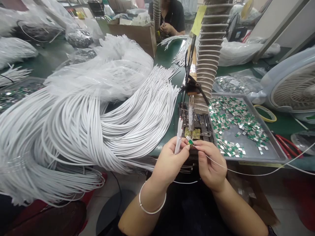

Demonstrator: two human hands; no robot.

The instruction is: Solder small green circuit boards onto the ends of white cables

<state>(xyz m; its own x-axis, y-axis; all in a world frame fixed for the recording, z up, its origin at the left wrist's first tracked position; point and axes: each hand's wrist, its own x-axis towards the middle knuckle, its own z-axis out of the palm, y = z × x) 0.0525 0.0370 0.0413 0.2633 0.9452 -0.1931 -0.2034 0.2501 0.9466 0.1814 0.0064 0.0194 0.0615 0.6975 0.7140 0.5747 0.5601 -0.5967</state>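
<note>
My left hand (172, 155) is closed around a few white cables (179, 136) whose ends stick up, with reddish tips. Between its thumb and fingers sits a small green circuit board (190, 142) with a silver metal end. My right hand (212, 164) pinches a thin pale wire (242, 174), which looks like solder wire; its end meets the board, and the rest trails off to the right. Just above the board, a soldering iron (191, 113) hangs tip down, over a yellowish sponge (194, 133). Whether the tip touches the board I cannot tell.
A big bundle of white cables (81, 131) covers the left side, partly under clear plastic (118, 65). At right lie a grey tray (251, 157) of small boards, tape (264, 113), red-handled pliers (286, 146) and a fan (292, 82). A ribbed hose (210, 55) hangs centrally. Opposite sits another person (172, 19).
</note>
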